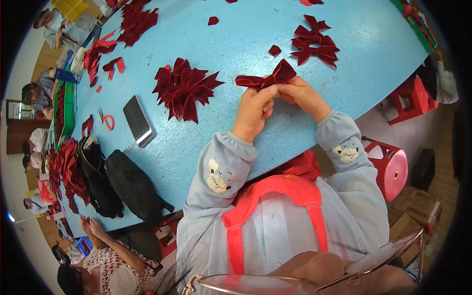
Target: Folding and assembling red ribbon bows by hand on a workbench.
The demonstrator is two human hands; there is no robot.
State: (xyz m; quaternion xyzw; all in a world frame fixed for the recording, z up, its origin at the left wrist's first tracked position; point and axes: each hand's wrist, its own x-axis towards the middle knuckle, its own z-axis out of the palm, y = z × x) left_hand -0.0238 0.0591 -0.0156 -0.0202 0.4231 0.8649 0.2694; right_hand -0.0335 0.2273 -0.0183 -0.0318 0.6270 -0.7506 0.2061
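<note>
We look down on a light blue desk where two hands work close together near its front edge. The left hand and the right hand are both closed, thumbs and fingers pinching the lower middle of a dark red bow. We cannot tell whether the bow touches the desk. Left of it lies a pile of similar bows; beyond the right hand, a smaller stack. Farther left we find a dark phone, orange-handled scissors and a black pouch. On each pale blue sleeve we notice a cartoon patch, the left patch and the right patch, with dark, script-like lettering across them. A red apron covers the chest.
</note>
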